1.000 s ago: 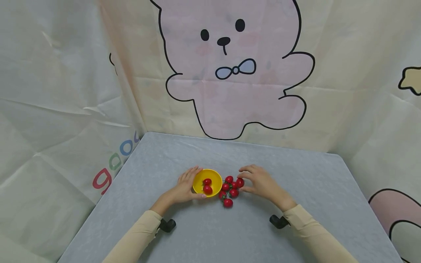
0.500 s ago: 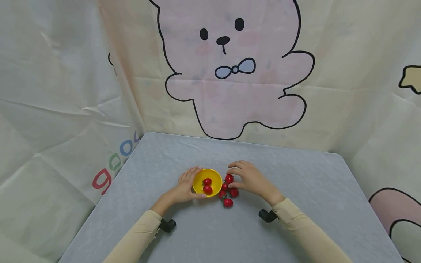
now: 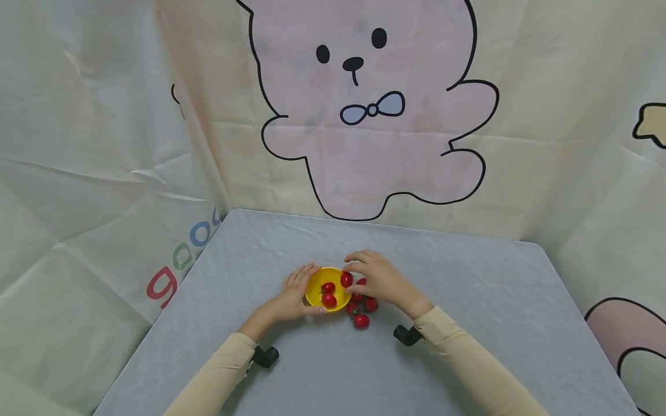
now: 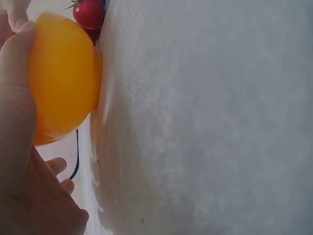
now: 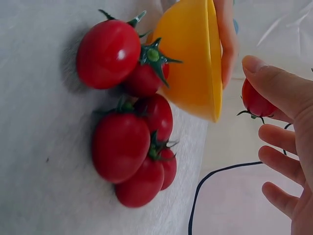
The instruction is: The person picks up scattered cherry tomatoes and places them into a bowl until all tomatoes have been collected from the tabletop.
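My left hand (image 3: pixel 293 296) holds a small yellow bowl (image 3: pixel 315 280) from its left side, thumb at the near rim and fingers along the far side. Inside the bowl lie two red cherry tomatoes (image 3: pixel 328 300). Between thumb and finger, my right hand (image 3: pixel 378 277) pinches another cherry tomato (image 5: pixel 256 99) with a green stalk, raised over the bowl's right rim. In the right wrist view its other fingers are spread apart. Several cherry tomatoes (image 5: pixel 121 147) with green calyxes rest on the table against the bowl's right side, partly under my right hand in the head view.
A grey cloth covers the table (image 3: pixel 447 266). Behind it hangs a cream curtain (image 3: pixel 541 104) with a large pink cartoon bear (image 3: pixel 374 162). Another printed curtain (image 3: pixel 93 208) closes off the left side. Each wrist carries a black camera mount (image 3: pixel 266 356).
My right hand has moved left from the right side of the tomato cluster to the bowl's rim, carrying one cherry tomato. The left hand and bowl have stayed in place.
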`<state>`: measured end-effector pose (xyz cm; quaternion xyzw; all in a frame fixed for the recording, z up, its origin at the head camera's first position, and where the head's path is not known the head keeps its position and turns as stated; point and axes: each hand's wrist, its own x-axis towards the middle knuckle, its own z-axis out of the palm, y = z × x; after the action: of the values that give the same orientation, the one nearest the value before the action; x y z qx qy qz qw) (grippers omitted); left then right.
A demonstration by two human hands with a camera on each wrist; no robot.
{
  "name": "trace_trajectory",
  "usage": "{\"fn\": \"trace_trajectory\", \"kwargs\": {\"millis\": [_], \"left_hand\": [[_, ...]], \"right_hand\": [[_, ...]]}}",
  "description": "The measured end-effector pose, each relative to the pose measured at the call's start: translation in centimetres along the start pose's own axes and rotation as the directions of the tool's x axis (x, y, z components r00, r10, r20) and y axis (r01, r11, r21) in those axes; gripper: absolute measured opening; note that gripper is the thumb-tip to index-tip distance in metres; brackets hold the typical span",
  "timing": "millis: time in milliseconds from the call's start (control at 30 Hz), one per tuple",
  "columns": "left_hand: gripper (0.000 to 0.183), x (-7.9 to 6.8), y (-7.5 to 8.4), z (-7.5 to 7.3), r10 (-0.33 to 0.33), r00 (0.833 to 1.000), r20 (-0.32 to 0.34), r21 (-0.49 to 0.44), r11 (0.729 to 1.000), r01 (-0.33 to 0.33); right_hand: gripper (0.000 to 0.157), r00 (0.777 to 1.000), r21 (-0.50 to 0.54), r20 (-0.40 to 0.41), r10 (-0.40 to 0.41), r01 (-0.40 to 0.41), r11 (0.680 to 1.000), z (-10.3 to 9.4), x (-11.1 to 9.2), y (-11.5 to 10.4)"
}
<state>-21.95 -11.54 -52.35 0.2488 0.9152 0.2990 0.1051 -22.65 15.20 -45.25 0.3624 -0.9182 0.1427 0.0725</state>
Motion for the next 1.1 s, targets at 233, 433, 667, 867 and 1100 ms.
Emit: {"fn": "trace_trajectory", "kwargs": {"millis": [233, 433, 667, 867, 1100], "left_hand": [[0.107, 0.0, -0.1, 0.1, 0.014, 1.000, -0.009, -0.005, 1.000, -0.014], [0.107, 0.0, -0.1, 0.1, 0.021, 1.000, -0.011, 0.001, 1.000, -0.021], [0.107, -0.1, -0.1, 0.0, 0.024, 1.000, -0.009, 0.003, 1.000, -0.024], [0.108, 0.0, -0.1, 0.0, 0.025, 1.000, -0.006, 0.008, 1.000, -0.025], [0.108, 0.0, -0.1, 0.0, 0.023, 1.000, -0.006, 0.004, 1.000, -0.023]], "right_hand": [[0.042, 0.999, -0.006, -0.013, -0.037, 0.037, 0.999, 0.7, 1.0, -0.4], [0.045, 1.000, -0.016, 0.012, -0.029, 0.029, 0.999, 1.2, 1.6, -0.7], [0.047, 0.999, -0.023, 0.027, -0.035, 0.036, 0.999, 1.7, 1.4, -0.7], [0.045, 0.999, -0.027, 0.017, -0.051, 0.052, 0.998, 2.3, 1.2, -0.5], [0.045, 0.999, -0.013, 0.026, -0.043, 0.043, 0.999, 2.6, 1.2, -0.4]]}}
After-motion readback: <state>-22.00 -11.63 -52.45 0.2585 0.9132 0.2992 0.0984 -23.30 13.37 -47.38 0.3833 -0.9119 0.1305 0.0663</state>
